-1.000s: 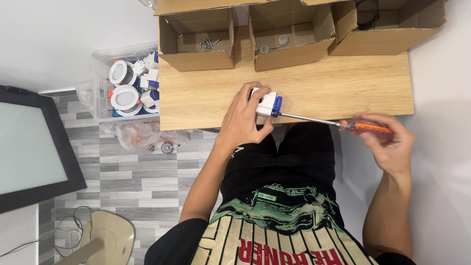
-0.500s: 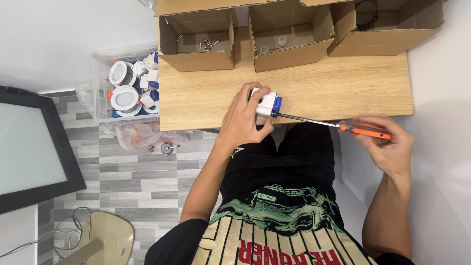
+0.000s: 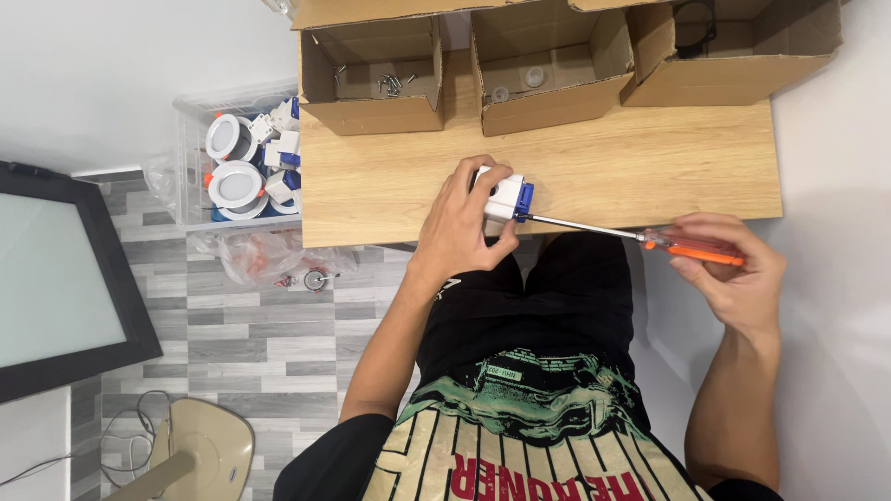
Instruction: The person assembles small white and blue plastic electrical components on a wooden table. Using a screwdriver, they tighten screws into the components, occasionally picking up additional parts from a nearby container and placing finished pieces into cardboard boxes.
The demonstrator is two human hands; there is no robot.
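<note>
At the centre of the frame the left hand clasps a small white block with a blue end, pressing it against the near edge of the wooden table. At the right, the right hand grips the orange handle of a screwdriver, whose thin shaft reaches left to the block's blue end. Three open cardboard boxes line the table's far edge; the leftmost box holds loose screws. A clear bin of round white fittings sits at upper left.
</note>
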